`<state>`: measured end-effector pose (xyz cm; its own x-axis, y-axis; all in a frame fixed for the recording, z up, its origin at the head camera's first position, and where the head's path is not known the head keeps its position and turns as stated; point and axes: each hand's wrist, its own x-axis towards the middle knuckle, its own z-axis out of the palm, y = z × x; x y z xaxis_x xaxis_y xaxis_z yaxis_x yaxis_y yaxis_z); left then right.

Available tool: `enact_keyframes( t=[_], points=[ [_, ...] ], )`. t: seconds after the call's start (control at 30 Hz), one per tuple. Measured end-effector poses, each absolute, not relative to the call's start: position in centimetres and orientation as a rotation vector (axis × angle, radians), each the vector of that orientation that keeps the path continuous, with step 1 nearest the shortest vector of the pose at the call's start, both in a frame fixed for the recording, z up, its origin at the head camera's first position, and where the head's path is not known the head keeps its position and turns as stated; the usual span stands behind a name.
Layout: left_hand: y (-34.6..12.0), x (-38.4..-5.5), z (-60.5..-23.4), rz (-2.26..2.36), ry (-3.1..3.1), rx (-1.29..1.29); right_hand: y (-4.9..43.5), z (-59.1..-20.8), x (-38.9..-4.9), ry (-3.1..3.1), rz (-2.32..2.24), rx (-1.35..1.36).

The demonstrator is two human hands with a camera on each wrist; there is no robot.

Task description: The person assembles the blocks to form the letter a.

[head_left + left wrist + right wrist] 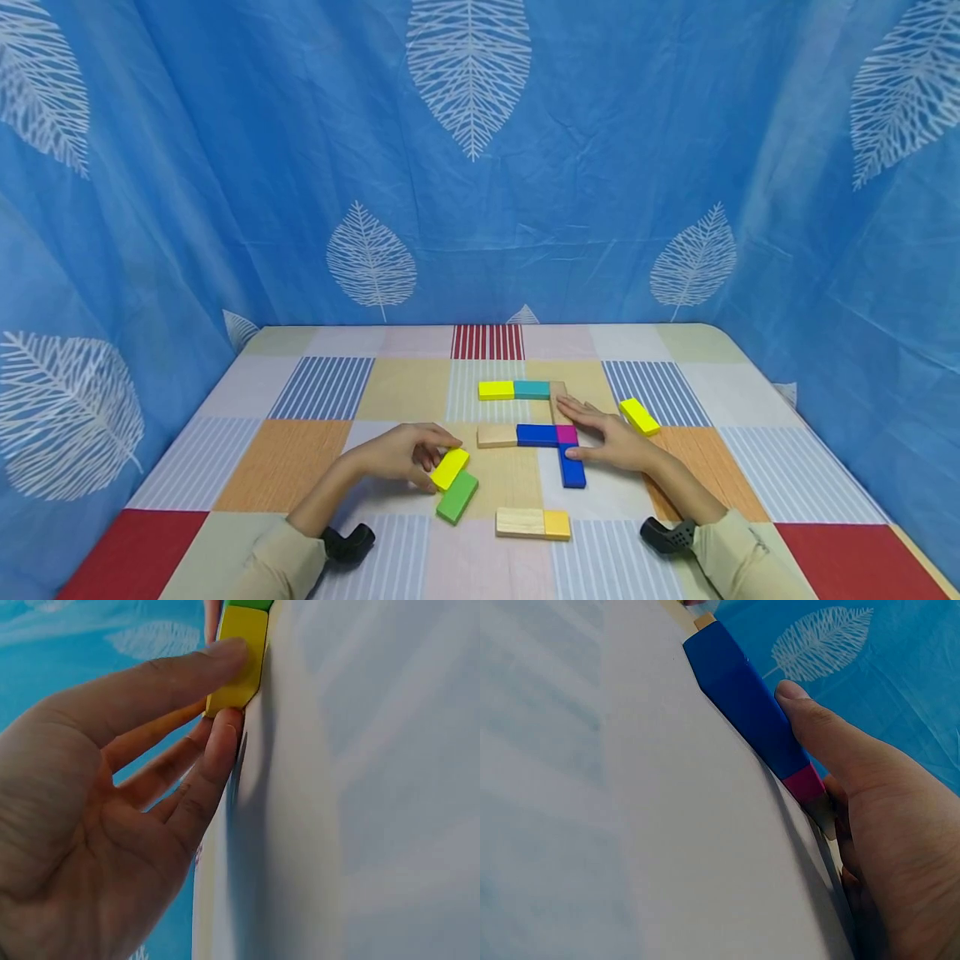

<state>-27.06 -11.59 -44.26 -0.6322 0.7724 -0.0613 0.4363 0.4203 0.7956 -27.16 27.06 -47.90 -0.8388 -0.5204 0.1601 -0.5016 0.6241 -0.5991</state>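
My left hand (397,457) pinches a yellow block (451,468) between thumb and fingers. In the left wrist view, the thumb lies across this yellow block (251,626). A green block (458,498) lies against its near side. Further right, my right hand (622,442) rests over joined blocks with its fingers extended. Its fingertips touch an upright-running wooden block (557,400); the thumb touches the lower blue block (572,468). Between these sits a magenta block (566,434). In the right wrist view, the thumb lies along the blue block (742,690).
A second blue block (536,435) and a wooden block (497,436) extend left from the magenta one. Behind are a yellow block (496,390) and a teal block (532,390). Another yellow block (639,416) lies right; a wooden block (520,522) and orange-yellow block (557,524) lie nearer.
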Motion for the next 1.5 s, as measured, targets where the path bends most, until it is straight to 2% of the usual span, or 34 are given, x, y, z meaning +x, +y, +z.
enact_keyframes(
  t=[0.23, 0.83, 1.3, 1.5],
  points=[
    [-11.0, -26.2, -45.2, 1.020, 2.410, 1.123, 27.0, -48.2, -27.4, 2.798, -1.023, -0.887],
    [-9.8, -25.1, -47.3, 1.175, 2.675, 0.965, 26.7, -47.9, -27.1, 2.787, -1.039, -0.905],
    [-9.4, -24.8, -46.8, 1.147, 2.684, 0.886, 26.9, -48.0, -27.2, 2.815, -1.009, -0.898],
    [-9.3, -25.0, -47.0, 1.149, 2.717, 0.939, 27.0, -47.9, -27.2, 2.821, -1.011, -0.884]
  ],
)
